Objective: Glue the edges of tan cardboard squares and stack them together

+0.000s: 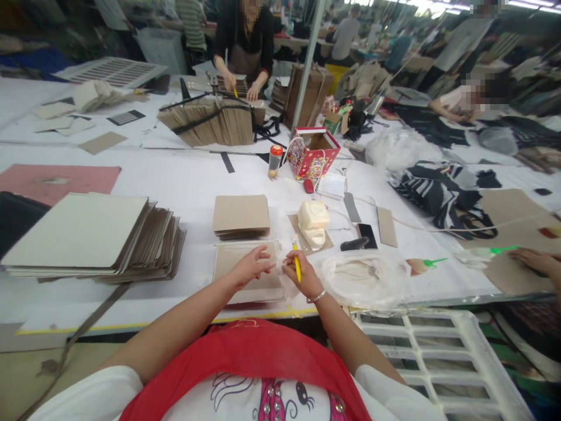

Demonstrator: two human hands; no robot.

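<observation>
My left hand (254, 266) is over a rectangular beige board (228, 266), its fingers apart and holding nothing I can see. Just to its right, my right hand (304, 276) is closed around a slim yellow tool (298, 269), held upright. Its pale tip points away from me, and I cannot make out its kind. Beneath my hands, the board appears to lie on more sheets, with pale strips along its right side. Right behind it sits a neat pile of beige boards (241, 211).
To the left rises a large stack of boards (79, 231). A cream plastic container (312, 222), a phone (367, 235) and a clear plastic bag (328, 275) lie near my right hand. Farther back are a red-lidded jar (274, 162) and red box (312, 155). A co-worker's hand (537, 260) is at far right.
</observation>
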